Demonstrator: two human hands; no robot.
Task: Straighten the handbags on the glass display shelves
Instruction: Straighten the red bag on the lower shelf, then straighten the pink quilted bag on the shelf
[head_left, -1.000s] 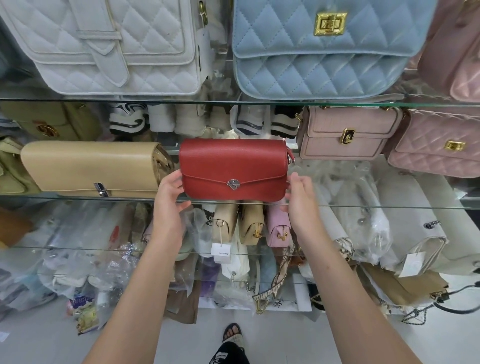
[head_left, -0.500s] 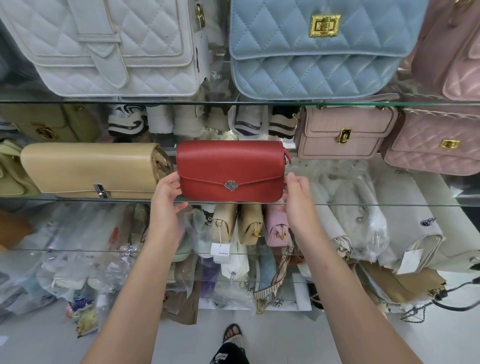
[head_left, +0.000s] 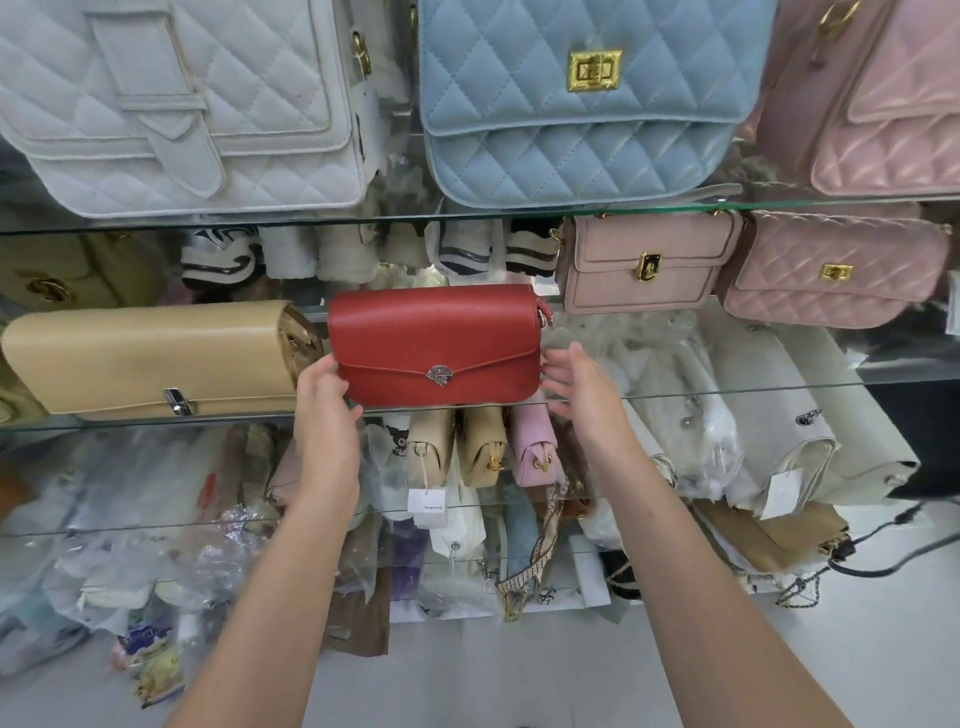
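A red flap handbag (head_left: 436, 343) with a silver clasp stands upright and square on the middle glass shelf (head_left: 727, 391). My left hand (head_left: 324, 410) touches its lower left corner with relaxed fingers, the thumb under the front edge. Just off the bag's right end is my right hand (head_left: 582, 389), fingers spread and holding nothing. A long tan handbag (head_left: 145, 358) lies close to the left of the red one. Two pink handbags (head_left: 644, 260) (head_left: 836, 270) stand farther back on the right.
On the upper shelf stand a white quilted bag (head_left: 182, 104), a blue quilted bag (head_left: 582, 104) and a pink one (head_left: 883, 93). Small bags (head_left: 483, 447) and several plastic-wrapped bags (head_left: 727, 431) fill the lower shelves. A black cable (head_left: 893, 561) lies on the floor at right.
My right hand has come off the red bag's right end and its fingers have spread. My left hand stays at the left corner. The bag has barely moved.
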